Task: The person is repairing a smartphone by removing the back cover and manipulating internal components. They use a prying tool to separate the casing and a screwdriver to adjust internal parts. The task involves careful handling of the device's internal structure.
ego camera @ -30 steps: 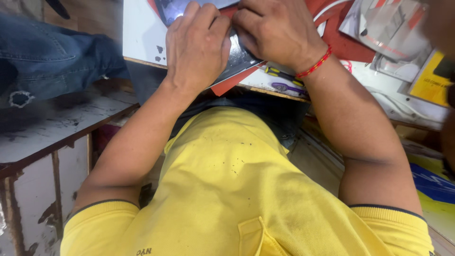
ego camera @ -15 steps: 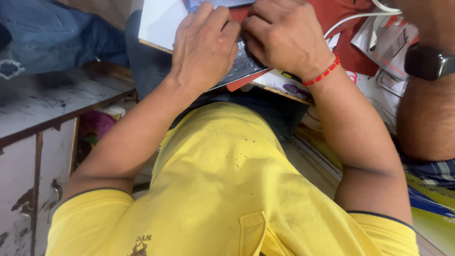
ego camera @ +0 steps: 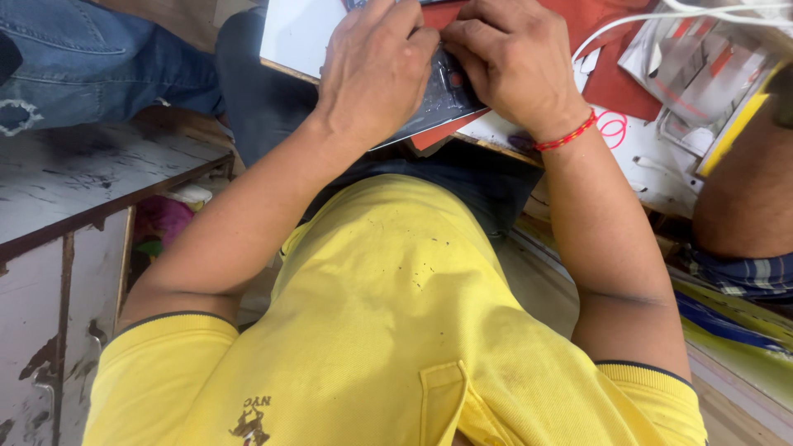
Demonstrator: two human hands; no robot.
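- Nearest: yellow polo shirt [ego camera: 388,330] fills lower frame, dark trim on sleeves, small dark specks on the cloth.
- Both forearms reach up & away from the shirt twd the top edge.
- L hand [ego camera: 376,70]: palm down, fingers curled, pressing on a flat dark panel [ego camera: 442,103]; fingertips meet those of the other hand.
- R hand [ego camera: 512,62]: also curled over the panel, red thread band [ego camera: 570,136] on wrist. Pinching sth at the panel's top edge, prob. – view too tight to tell what.
- Dark panel lies on a red sheet [ego camera: 611,83], w/ a white board [ego camera: 301,37] under both, at top centre.
- L side: worn grey-white bench [ego camera: 74,190], paint chipped; jeans [ego camera: 91,62] of another person beyond.
- R side: another person's bare forearm [ego camera: 743,190], checked cloth below it.
- Far R top: white cable [ego camera: 686,12], clutter of packets [ego camera: 702,74].
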